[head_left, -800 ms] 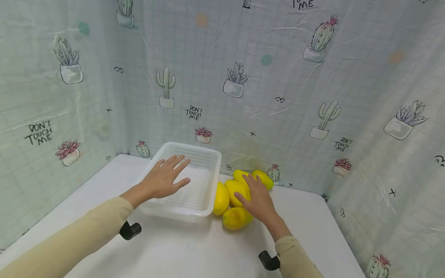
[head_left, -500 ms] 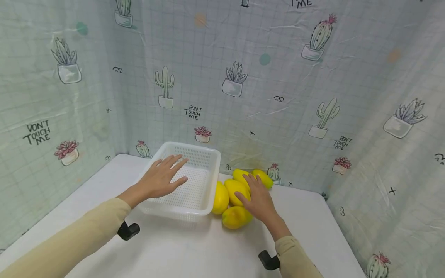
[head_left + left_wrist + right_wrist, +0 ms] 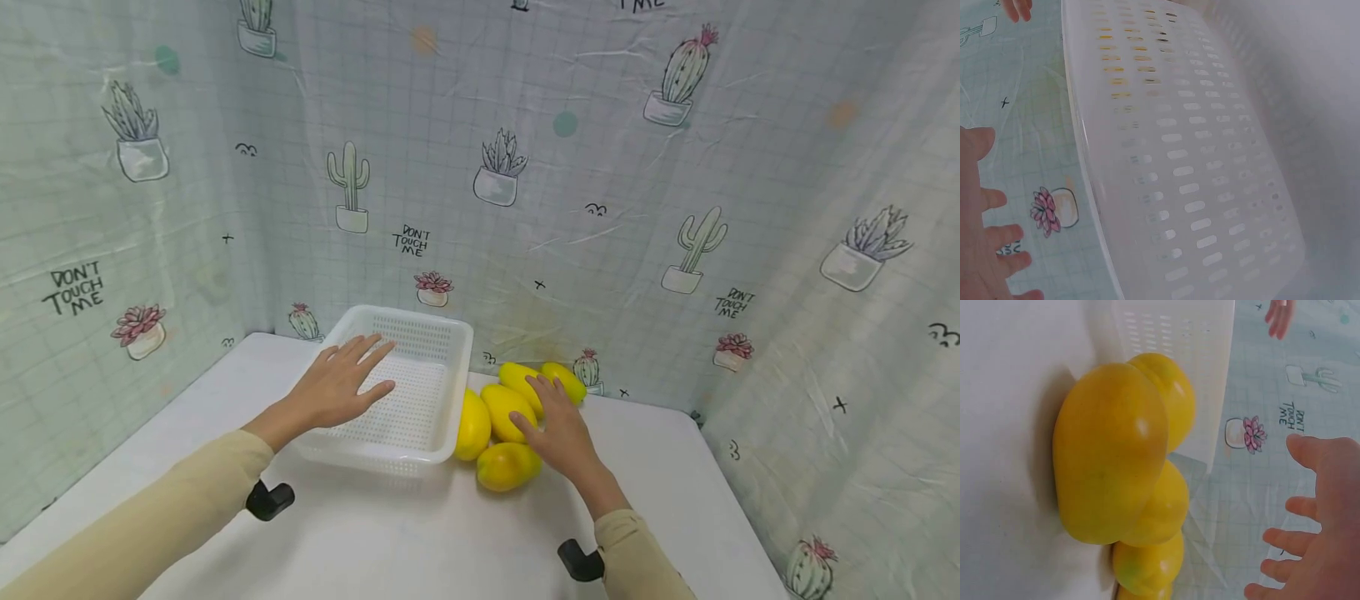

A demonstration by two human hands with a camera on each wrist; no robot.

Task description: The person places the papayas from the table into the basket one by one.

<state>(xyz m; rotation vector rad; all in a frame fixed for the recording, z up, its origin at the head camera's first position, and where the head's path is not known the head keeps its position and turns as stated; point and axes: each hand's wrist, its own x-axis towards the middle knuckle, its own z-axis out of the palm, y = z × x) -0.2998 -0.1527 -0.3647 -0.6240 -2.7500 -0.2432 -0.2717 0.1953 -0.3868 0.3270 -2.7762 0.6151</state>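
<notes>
Five yellow fruits (image 3: 508, 467), mango-like, lie clustered on the white table (image 3: 375, 533), just right of the basket. The leftmost sits close against the basket's wall; contact cannot be confirmed. Skins look smooth with a slight sheen. Judgement on handling: moderately heavy, firm but bruisable, somewhat slippery, apt to roll. Best hold: thumb and fingers round the widest part, gentle pressure; the nearest fruit offers the freest sides.

Right hand (image 3: 558, 429): hovers beside the cluster, fingers spread, gripping nothing; the right wrist view shows a gap to the fruit. White basket (image 3: 431, 337): upright, slotted walls, no fruit seen inside; probably light plastic, slightly flexible, best taken by its rim. Left hand (image 3: 341, 383): above the basket's left part, fingers and thumb spread, nothing held.

Beyond: beige sleeves (image 3: 150, 517), cactus-print curtain (image 3: 600, 275) behind the table.
</notes>
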